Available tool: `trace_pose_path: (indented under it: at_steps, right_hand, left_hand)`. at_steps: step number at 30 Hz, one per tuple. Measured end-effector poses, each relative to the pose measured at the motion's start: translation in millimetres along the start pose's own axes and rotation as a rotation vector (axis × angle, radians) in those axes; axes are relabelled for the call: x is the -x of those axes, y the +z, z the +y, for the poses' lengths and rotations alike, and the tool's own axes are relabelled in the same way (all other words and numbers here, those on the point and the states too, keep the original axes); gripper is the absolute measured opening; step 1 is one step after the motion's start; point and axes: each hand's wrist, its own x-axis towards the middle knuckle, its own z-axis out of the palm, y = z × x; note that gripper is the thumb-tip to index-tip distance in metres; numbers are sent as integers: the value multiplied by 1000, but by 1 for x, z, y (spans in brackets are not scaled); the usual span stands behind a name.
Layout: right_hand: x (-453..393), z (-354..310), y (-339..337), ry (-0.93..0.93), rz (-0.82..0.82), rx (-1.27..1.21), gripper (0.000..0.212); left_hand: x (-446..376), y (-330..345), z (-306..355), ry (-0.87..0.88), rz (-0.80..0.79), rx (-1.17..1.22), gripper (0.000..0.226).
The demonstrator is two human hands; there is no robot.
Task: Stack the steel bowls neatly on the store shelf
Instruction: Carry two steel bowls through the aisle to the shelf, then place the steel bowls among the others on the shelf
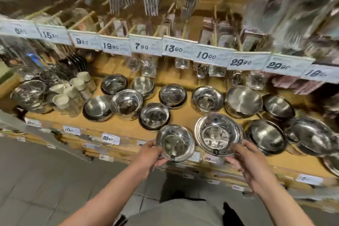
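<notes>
Left hand: fingers and thumb curled round the near-left rim of a small steel bowl, held mouth-up and tilted slightly toward the camera, at or just above the front edge of the wooden shelf. Whether resting on the shelf or lifted clear: cannot tell.

Right hand: fingers loosely bent, fingertips touching or just short of the near-right rim of a wider steel bowl. Thumb below the rim edge. Firm pinch not confirmed; contact blurred. Wider bowl lying on the shelf just right of the small bowl, rims nearly touching.

Key relation: small bowl directly left of the wider bowl, at about the same depth on the shelf. Both round, so no long axis to align; only mouth-up orientation and centring matter. Left hand nearer the small bowl, right hand nearer the wider one.

Likely step: nest the small bowl into the wider one by a short sideways carry to the right, then lower it centred. Right hand suited to steady the wider bowl.

Further back: more single bowls spread over the shelf, mostly unstacked. Price tags along the rail above.

Risk: polished rims slippery; tilted entry likely to jam or clatter.
</notes>
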Motion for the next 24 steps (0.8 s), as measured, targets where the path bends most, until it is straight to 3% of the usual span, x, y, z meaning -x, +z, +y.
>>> trace_pose_path:
  at_steps: [6,13,15,24]
  right_hand:
    - [-27,-26,-2,47,4,-40,15]
    - [-47,-27,2,60,33,-69,6]
    - [-52,-24,8,48,43,-57,6]
    - [-73,-5,72,100,-7,53,17]
  left_hand:
    - [-48,45,14,-53,4,-42,12]
    - [-71,58,14,-52,93,-78,2]
    - [-77,59,14,-47,113,-110,9]
    - [-67,38,16,24,-24,-261,18]
